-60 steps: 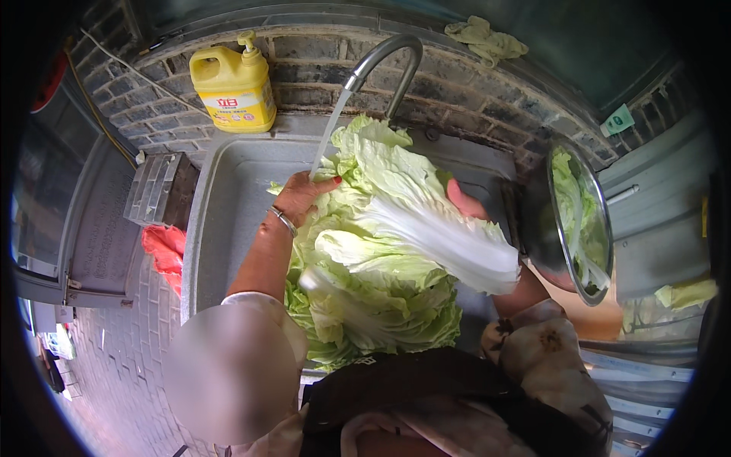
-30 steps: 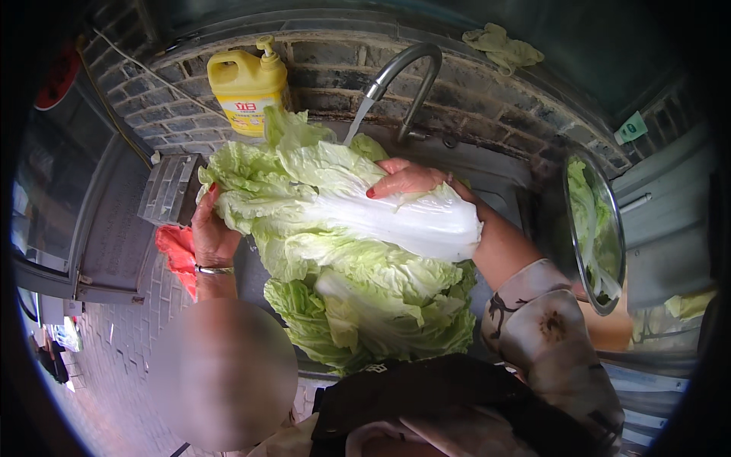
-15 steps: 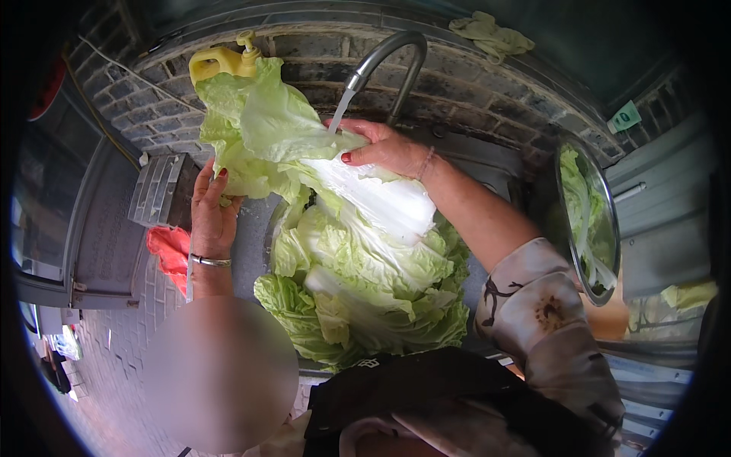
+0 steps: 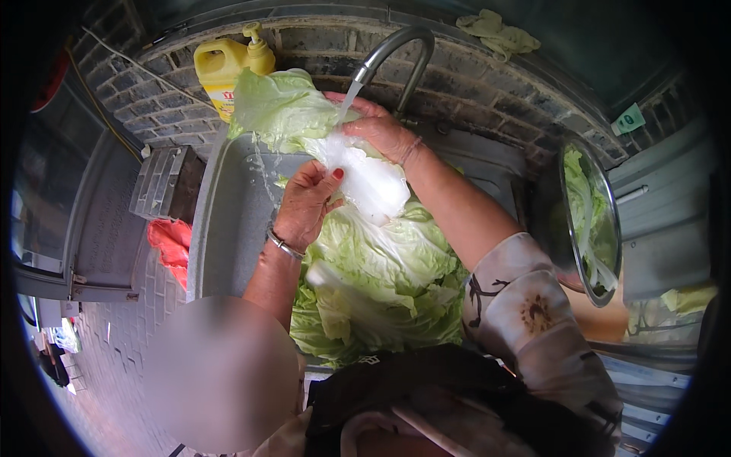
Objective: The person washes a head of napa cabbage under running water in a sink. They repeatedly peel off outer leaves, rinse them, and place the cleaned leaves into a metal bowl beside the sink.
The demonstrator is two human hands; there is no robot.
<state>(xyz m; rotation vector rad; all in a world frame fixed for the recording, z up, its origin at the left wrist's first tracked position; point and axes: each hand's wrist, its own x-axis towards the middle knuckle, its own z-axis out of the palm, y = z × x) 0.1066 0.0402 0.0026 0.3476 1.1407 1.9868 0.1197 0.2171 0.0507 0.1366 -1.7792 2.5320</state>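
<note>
- Under the curved metal tap (image 4: 396,53), a thin stream of water (image 4: 347,97) falls on a large pale green cabbage leaf with a thick white rib (image 4: 335,145).
- Both hands hold this leaf above the grey stone sink (image 4: 228,221).
- Left hand (image 4: 307,204) is closed on the white rib from below, with the thumb and the red-nailed fingers pinching it; a metal bracelet (image 4: 280,244) sits on the wrist.
- Right hand (image 4: 381,129) lies on top of the same leaf, fingers bent over it and pressing it near the water stream.
- Below the hands, a heap of loose green cabbage leaves (image 4: 381,289) fills the near part of the sink.
- Behind the leaf, a yellow plastic pump bottle (image 4: 221,65) stands on the brick ledge (image 4: 487,99), partly hidden by the green part of the leaf.
- On the right, a round steel bowl (image 4: 590,221) holds more green leaves.
- On the left of the sink, a red cloth (image 4: 171,244) lies near a grey ridged block (image 4: 156,183).
- A pair of yellowish gloves (image 4: 499,30) lies on top of the brick wall.
</note>
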